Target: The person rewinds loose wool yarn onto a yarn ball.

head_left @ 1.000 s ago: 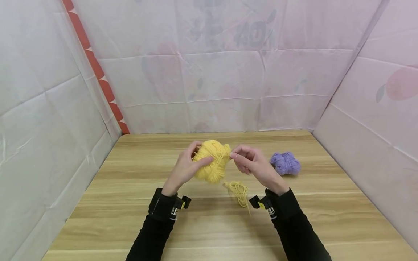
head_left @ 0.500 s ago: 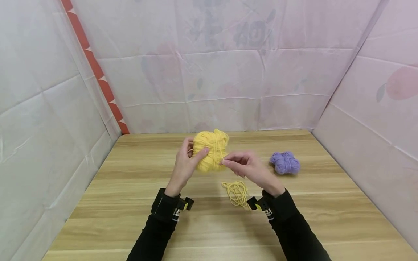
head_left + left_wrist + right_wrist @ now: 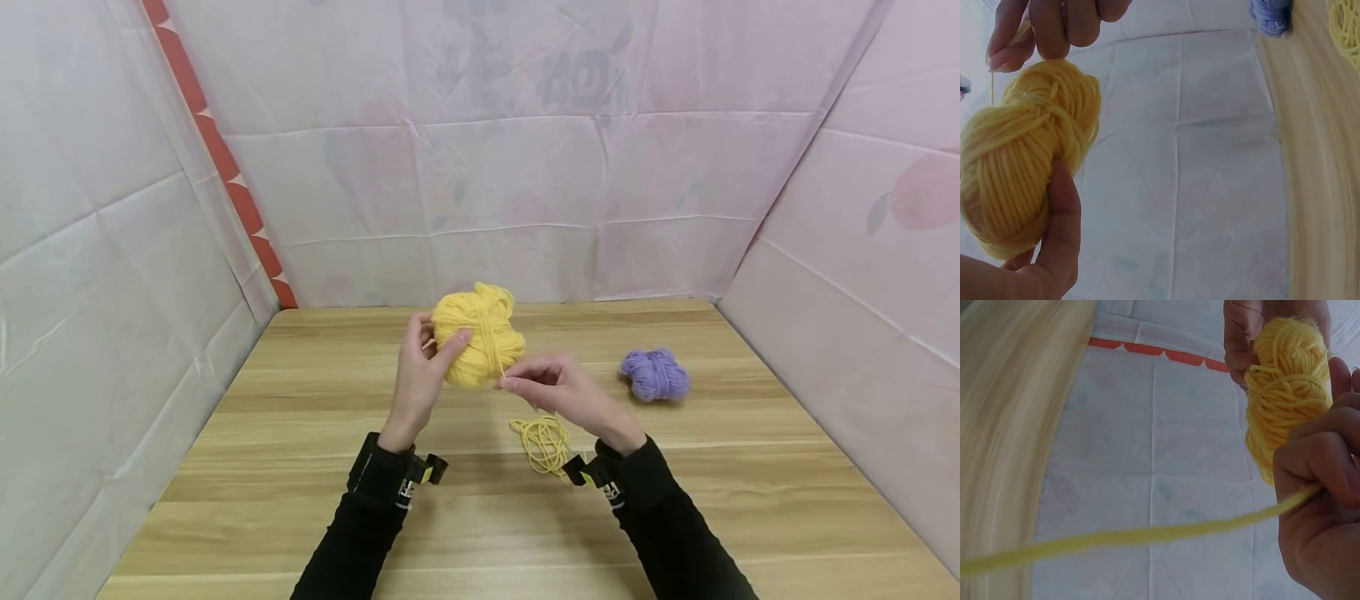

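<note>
A thick yellow skein of yarn (image 3: 476, 337) is held above the table in my left hand (image 3: 420, 375), thumb on the near face and fingers behind it. Strands wrap its middle like a waist. At its lower right edge my right hand (image 3: 566, 392) pinches a single yellow strand between thumb and fingertips. In the right wrist view that yarn strand (image 3: 1147, 535) runs out of the right hand toward the left. A loose tangle of yellow yarn (image 3: 545, 443) lies on the table below the right hand. The left wrist view shows the skein (image 3: 1013, 169) close up.
A small purple skein (image 3: 655, 375) lies on the wooden table (image 3: 300, 500), right of the hands. Pale printed sheets (image 3: 510, 183) hang behind and at both sides of the table. Each wrist carries a small black camera.
The left hand has raised and turned the skein, so its wrapped waist faces the head camera. The right hand has moved down and left along its edge, still pinching the strand.
</note>
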Action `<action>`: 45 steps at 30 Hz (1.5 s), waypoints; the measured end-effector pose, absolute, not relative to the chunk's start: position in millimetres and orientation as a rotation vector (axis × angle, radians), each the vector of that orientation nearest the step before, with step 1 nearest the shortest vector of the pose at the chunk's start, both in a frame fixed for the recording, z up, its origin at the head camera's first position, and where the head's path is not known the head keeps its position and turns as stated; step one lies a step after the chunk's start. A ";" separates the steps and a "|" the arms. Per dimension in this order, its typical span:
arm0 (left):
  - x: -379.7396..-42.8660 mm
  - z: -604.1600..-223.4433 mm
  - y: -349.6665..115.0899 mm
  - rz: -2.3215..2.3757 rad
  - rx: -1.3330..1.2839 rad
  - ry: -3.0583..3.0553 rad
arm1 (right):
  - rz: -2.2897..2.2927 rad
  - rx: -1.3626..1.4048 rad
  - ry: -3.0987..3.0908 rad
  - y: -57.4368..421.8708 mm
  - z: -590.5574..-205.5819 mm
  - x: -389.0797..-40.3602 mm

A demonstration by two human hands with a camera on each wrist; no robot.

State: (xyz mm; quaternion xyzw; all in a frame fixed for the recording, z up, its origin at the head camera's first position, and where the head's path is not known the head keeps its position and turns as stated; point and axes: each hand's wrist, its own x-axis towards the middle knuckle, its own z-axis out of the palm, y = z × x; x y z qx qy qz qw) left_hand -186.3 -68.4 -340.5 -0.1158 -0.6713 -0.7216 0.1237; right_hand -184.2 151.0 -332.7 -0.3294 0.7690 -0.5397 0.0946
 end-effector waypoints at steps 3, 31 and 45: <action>-186.1 -340.2 -68.2 -2.134 -0.338 -1.913 | -1.593 -0.983 2.280 149.7 -334.0 -184.9; -180.9 -334.8 -73.8 -2.497 -0.708 -1.771 | -1.579 -0.875 2.174 164.4 -340.5 -197.9; -178.0 -333.5 -75.5 -2.429 -0.945 -1.974 | -1.670 -0.812 2.077 173.7 -339.5 -201.1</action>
